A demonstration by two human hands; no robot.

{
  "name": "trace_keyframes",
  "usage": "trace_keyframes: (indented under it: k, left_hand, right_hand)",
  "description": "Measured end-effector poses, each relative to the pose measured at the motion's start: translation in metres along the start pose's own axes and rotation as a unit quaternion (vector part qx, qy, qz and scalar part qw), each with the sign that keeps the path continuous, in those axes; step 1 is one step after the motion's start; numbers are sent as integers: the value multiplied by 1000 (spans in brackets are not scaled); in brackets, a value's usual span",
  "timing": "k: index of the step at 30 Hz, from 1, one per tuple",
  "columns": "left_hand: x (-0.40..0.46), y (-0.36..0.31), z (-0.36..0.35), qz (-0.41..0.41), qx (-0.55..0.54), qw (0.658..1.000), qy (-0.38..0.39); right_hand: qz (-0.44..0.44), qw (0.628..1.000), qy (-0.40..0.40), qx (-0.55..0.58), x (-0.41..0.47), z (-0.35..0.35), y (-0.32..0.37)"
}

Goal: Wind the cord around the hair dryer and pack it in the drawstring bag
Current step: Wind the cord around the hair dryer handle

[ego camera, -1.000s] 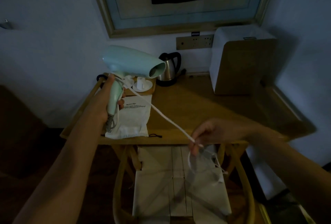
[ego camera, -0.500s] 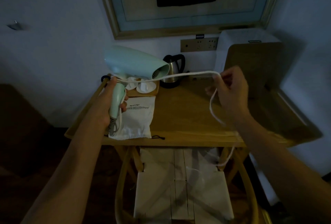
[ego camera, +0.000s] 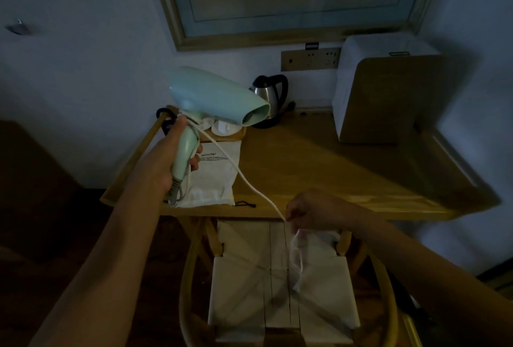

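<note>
**Winding the cord, mid-loop**

Left hand (ego camera: 169, 163) grips the hair dryer (ego camera: 213, 99) by its handle, held above the table (ego camera: 319, 169) at 10 o'clock. Right hand (ego camera: 313, 210) pinches the cord (ego camera: 244, 177) at 5 o'clock of the dryer. Drawstring bag (ego camera: 212, 177) lies flat under the dryer. Advice: keep the cord taut, lay turns side by side at the handle's top, don't snag the chair (ego camera: 277, 285).

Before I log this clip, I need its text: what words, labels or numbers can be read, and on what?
Drawstring bag: printed lines, seen upside down, too blurred to read.
Socket panel: a small dark tag above it, too small to read.
Hair dryer, kettle: no text visible.
</note>
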State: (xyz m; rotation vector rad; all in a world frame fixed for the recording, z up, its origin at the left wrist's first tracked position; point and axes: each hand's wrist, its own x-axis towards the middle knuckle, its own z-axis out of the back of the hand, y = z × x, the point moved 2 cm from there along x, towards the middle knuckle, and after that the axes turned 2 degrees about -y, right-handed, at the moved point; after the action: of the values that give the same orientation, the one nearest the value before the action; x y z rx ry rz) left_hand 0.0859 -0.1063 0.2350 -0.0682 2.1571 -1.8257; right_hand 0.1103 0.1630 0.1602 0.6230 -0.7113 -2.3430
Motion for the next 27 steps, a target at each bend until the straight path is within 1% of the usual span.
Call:
trace_keyframes:
  k: [1, 2, 3, 4, 5, 6, 7, 8, 9, 10, 11, 12, 13, 14, 15, 18, 19, 21, 22, 23, 24, 25, 27]
  left_hand:
    - [-2, 1, -1, 3, 5, 1000, 6]
    - [-3, 1, -2, 8, 5, 1000, 11]
    - [-3, 2, -2, 14, 0, 1000, 12]
    - [-4, 3, -2, 19, -6, 1000, 9]
    - [-4, 4, -2, 25, -11, 1000, 7]
    - [-6, 5, -2, 32, -16, 999, 5]
    - [-7, 6, -3, 38, -24, 999, 6]
    - [-8, 6, -3, 42, -36, 998, 7]
    - [-9, 6, -4, 45, -52, 998, 8]
    - [-11, 6, -4, 50, -65, 997, 12]
    - [-12, 5, -4, 55, -72, 996, 19]
    - [-13, 5, -2, 58, -75, 995, 25]
    - [-14, 7, -1, 61, -75, 995, 30]
    - [-15, 9, 1, 62, -74, 995, 35]
    - [-16, 12, 1, 63, -73, 994, 42]
    - [-18, 17, -5, 59, -43, 993, 93]
    - [-21, 18, -8, 55, -22, 991, 119]
    - [-30, 20, -10, 35, 45, 985, 160]
    - [-35, 20, -9, 11, 81, 978, 190]
    - [-41, 18, -8, -19, 128, 965, 227]
    - [-47, 15, -9, -45, 193, 945, 261]
    - [-53, 11, -11, -69, 269, 916, 291]
    - [-64, 9, -24, -92, 395, 840, 360]
  right_hand:
    - [-49, 992, -50, -102, 5, 5, -4]
    - [-82, 975, -113, -170, 9, 10, -8]
    - [-104, 960, -182, -185, 11, 14, -15]
    - [-120, 952, -246, -134, 12, 19, -20]
    - [-134, 946, -291, -46, 10, 23, -25]
    - [-144, 942, -300, 52, 8, 25, -31]
    - [-141, 944, -269, 128, 5, 24, -35]
    - [-118, 951, -212, 193, 1, 19, -37]
    - [-82, 948, -145, 270, -3, 12, -39]
    - [-45, 930, -78, 356, -9, 4, -41]
    - [-17, 898, -16, 438, -15, -1, -42]
    - [6, 868, 39, 496, -20, -5, -43]
    - [20, 847, 74, 527, -23, -8, -44]
    - [16, 845, 89, 528, -23, -12, -46]
    - [-10, 856, 79, 511, -21, -15, -48]
    - [-112, 908, -21, 403, -6, -21, -55]
    - [-136, 918, -57, 369, 2, -21, -56]
    - [-177, 917, -122, 336, 16, -15, -59]
    - [-191, 913, -151, 328, 22, -10, -61]
    - [-201, 910, -178, 315, 29, -3, -63]
    - [-205, 910, -203, 297, 33, 5, -65]
    - [-205, 911, -227, 278, 35, 14, -66]
    - [-198, 906, -270, 260, 36, 33, -63]
